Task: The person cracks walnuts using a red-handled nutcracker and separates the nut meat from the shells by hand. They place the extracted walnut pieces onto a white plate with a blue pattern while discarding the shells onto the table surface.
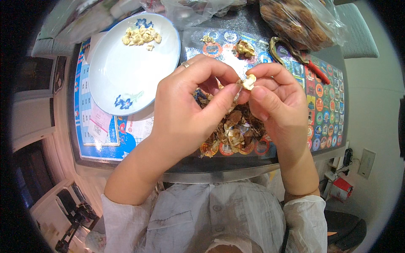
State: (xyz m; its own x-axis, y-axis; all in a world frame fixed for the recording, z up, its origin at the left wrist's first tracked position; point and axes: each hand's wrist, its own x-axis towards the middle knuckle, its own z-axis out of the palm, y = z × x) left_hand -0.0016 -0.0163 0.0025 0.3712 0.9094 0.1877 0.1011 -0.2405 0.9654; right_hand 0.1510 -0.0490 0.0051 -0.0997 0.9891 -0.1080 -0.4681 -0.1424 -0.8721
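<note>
Over the table my right hand (pixel 278 98) pinches a pale peeled walnut kernel piece (pixel 249 82) between thumb and fingertips. My left hand (pixel 193 98), with a ring on one finger, has its thumb and fingertips closed at the kernel's left side, on what looks like a bit of thin skin. Below both hands lies a heap of brown walnut shells and skins (pixel 235 129), partly hidden by them. Peeled kernel pieces (pixel 142 36) rest near the far rim of a white oval plate (pixel 126 72) with blue flowers. Beyond my hands sits a partly shelled walnut (pixel 245 49).
A nutcracker with red grip (pixel 318 72) lies at the right. Behind it, a clear plastic bag (pixel 297 23) holds brown walnuts. Small crumbs (pixel 207 39) lie right of the plate. Printed sheets and receipts (pixel 100 121) lie at the left, and more plastic bags (pixel 193 11) at the back.
</note>
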